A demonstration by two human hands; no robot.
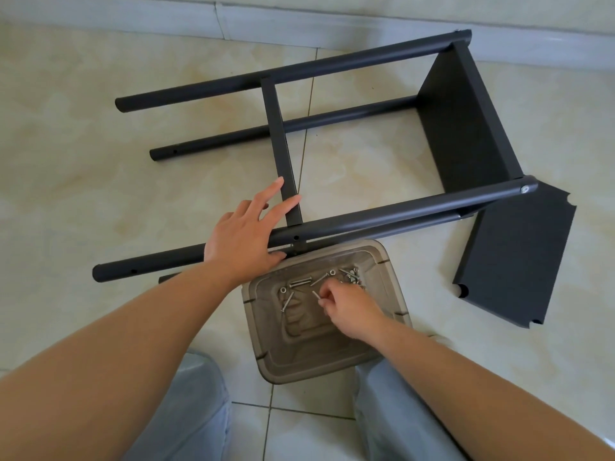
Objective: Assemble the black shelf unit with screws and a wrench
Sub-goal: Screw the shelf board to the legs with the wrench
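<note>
Clear plastic tray (329, 357) on floor, between the person's knees. Right hand (349, 311) inside tray, fingers pinching one screw (316, 295); loose screws (349, 276) at tray's far edge. Just beyond tray, left hand (241, 237) rests flat on nearest pole (382, 216) of black shelf unit (466, 121), fingers spread. Loose shelf panel (519, 257) right of tray.

The shelf unit (466, 128) looks like matt black painted metal, tubes and panels alike. The loose shelf panel (519, 261) has the same dull finish. The screws (288, 301) are shiny bare metal, lying in a translucent smoky plastic tray (319, 357). The floor (100, 161) is glossy cream tile.
</note>
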